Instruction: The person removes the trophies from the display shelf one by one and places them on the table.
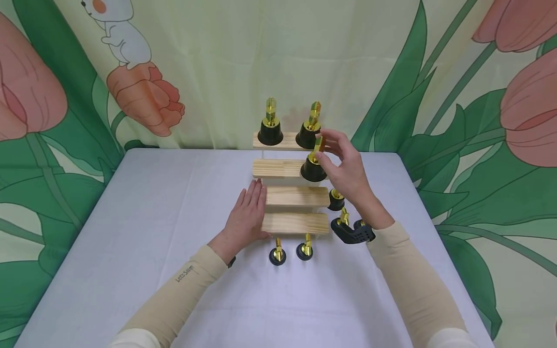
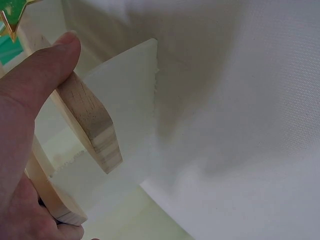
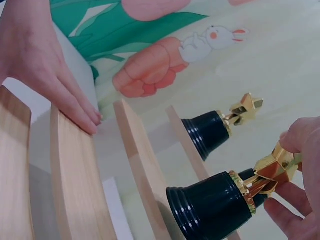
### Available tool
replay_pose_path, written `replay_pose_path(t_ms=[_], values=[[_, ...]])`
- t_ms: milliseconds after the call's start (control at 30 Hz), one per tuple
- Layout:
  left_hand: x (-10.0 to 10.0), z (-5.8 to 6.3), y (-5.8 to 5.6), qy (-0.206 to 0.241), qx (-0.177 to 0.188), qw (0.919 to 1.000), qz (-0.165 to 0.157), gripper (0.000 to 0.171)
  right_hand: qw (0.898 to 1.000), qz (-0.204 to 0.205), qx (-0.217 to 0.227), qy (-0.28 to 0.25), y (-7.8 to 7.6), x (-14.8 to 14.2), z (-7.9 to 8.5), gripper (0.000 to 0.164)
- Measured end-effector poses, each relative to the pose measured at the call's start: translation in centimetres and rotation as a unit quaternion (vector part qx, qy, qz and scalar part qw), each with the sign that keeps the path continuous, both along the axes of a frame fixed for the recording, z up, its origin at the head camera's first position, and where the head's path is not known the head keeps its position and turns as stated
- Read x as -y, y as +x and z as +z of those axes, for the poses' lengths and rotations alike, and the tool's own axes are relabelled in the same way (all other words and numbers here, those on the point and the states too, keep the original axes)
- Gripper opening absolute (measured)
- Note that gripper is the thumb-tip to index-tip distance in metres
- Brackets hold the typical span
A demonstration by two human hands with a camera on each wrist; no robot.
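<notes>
- Nearest me, two front trophies (image 1: 277,255) stand on the white table (image 1: 243,309).
- My left hand (image 1: 246,212) lies along the left side of the wooden rack (image 1: 296,224), fingers straight and pressed together.
- My right hand (image 1: 348,166) pinches one trophy (image 1: 314,166) by its gold top, its black base at the second-highest board's right end.
- Farthest, two back trophies (image 1: 271,131) stand on the top board (image 1: 289,141).

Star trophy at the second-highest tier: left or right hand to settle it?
Right, probably: the right hand pinches the star trophy by its gold top; the left hand rests against the left side of the wooden rack.
</notes>
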State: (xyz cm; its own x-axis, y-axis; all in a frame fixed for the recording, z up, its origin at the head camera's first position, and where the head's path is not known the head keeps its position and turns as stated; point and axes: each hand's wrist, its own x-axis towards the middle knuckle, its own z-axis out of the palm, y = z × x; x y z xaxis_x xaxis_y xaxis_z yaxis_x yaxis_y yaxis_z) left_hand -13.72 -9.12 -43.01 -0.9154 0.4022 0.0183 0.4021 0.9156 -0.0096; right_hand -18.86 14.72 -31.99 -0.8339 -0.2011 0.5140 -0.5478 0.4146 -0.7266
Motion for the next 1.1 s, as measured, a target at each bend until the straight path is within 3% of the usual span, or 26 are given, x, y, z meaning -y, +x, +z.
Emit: replay_pose_path(t_ms=[1100], values=[[0.0, 0.1, 0.1, 0.012, 0.003, 0.9999, 0.001, 0.139, 0.995, -0.093, 0.003, 0.021, -0.1, -5.3, -0.5, 0.048]])
